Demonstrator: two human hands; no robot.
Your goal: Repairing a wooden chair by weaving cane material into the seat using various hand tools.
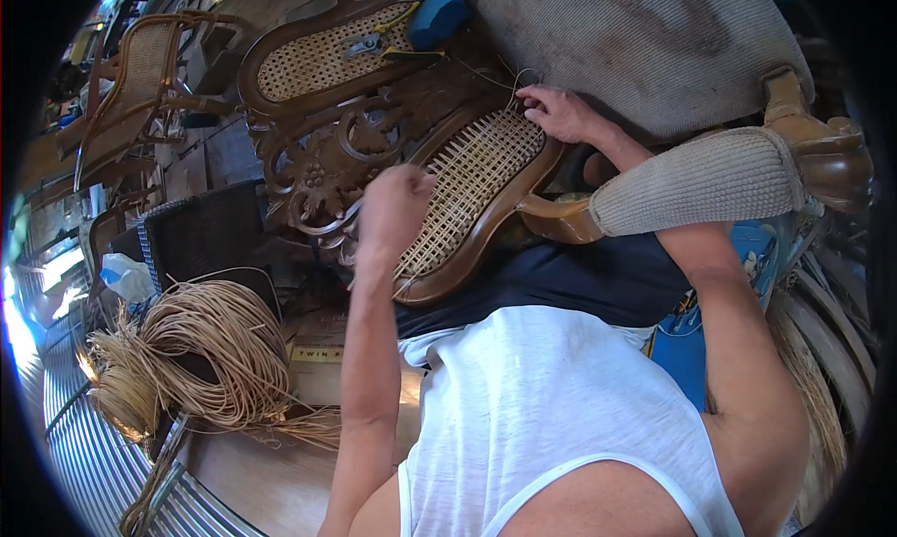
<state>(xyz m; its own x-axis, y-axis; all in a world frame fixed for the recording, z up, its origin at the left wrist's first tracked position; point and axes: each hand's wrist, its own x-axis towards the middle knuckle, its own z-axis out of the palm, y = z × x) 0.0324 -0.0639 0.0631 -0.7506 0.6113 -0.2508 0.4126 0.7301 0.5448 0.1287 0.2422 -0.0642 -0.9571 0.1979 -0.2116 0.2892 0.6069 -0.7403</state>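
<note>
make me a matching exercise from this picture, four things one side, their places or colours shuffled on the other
1. bundle of strands
2. pliers
3. left hand
4. tank top

A. at the left edge of the lower woven panel
B. white
C. tan
D. on the upper woven panel

Pairs: 1-C, 2-D, 3-A, 4-B

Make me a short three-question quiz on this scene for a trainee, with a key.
1. Which hand is at the upper-right end of the pale cane mesh: a) left; b) right?
2. True or false: the tan coiled bundle of cane strands lies left of the white sleeveless shirt.
3. What lies under the metal head of the pliers-like tool with yellow-and-black handles?

Key: 1. b, the right hand. 2. True. 3. Another pale cane panel, in a rounded brown wooden frame.
</note>
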